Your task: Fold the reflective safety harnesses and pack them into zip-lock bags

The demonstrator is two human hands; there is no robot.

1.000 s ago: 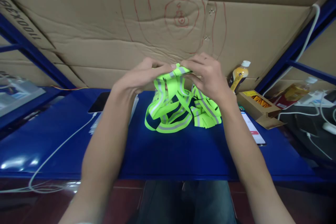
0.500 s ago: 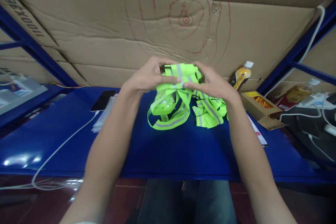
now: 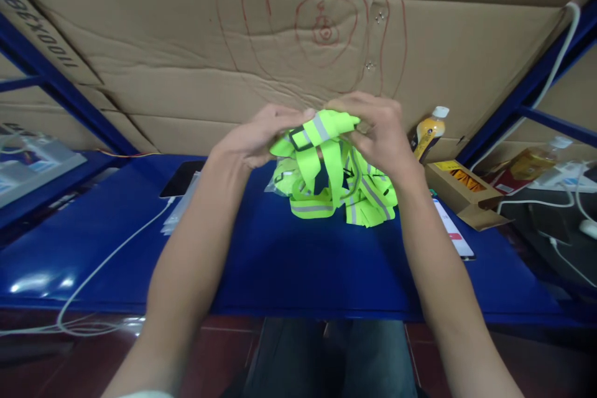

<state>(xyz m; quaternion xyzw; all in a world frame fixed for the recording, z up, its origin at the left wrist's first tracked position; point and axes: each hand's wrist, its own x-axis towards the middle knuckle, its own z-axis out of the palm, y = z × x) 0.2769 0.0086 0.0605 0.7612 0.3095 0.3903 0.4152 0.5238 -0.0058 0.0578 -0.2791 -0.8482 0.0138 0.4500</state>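
A bundle of neon-yellow straps [image 3: 321,129] with grey reflective stripes and a black buckle is held up between both hands. My left hand [image 3: 265,134] grips its left side, near the buckle. At the right end, my right hand [image 3: 373,124] pinches the folded strap. Loops hang from the bundle towards the blue table [image 3: 317,267]. Just right of these loops, a second heap of the same straps [image 3: 373,205] lies on the table. A clear plastic bag [image 3: 278,179] with yellow material shows below my left hand.
To the left lie a black phone [image 3: 181,178] with a white cable and plastic bags [image 3: 181,208]. On the right are a juice bottle [image 3: 428,134], an open cardboard box [image 3: 466,193] and a lit phone [image 3: 453,230]. Cardboard [image 3: 163,37] stands behind.
The held straps have turned, and a black buckle now shows on top. My right hand has risen slightly and changed its grip. The hanging loops have shifted right.
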